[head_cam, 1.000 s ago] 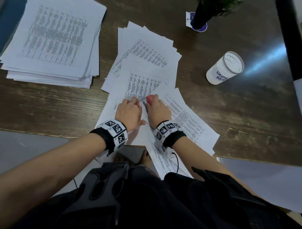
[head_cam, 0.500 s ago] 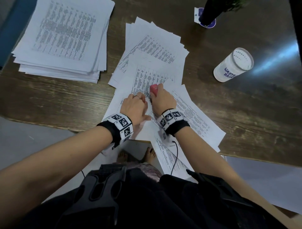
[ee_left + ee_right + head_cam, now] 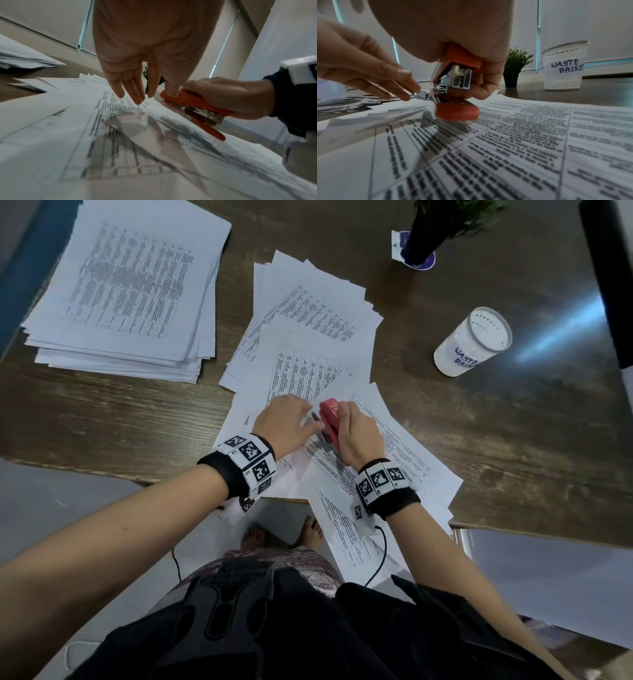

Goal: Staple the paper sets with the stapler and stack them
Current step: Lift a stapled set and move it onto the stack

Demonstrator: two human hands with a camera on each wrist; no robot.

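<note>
The right hand (image 3: pixel 359 436) was wrapped around the red stapler (image 3: pixel 330 422) at the middle of the head view, fingers and thumb clamped on its body. The stapler stood tilted on the loose printed sheets (image 3: pixel 404 453), its rear foot on the paper and its nose raised toward the left hand. The left hand (image 3: pixel 284 422) lay just beside it with fingers straight and spread, the fingertips (image 3: pixel 137 100) brushing the paper near a lifted corner (image 3: pixel 132 121); it held nothing.

The likeliest trouble, as I judged it, was misalignment. The sheets under both hands were fanned at different angles, so a staple driven there could have caught too few pages or pinned in a sheet from a neighbouring set. Whether any paper sat inside the stapler's mouth could not be told. With the left hand only resting lightly, the sheets could have slid as the stapler was squeezed. Several sheets hung over the table edge (image 3: pixel 102 470) at lower centre and might have slipped off. The tidy stack (image 3: pixel 130 285) sat at upper left, well apart.
</note>
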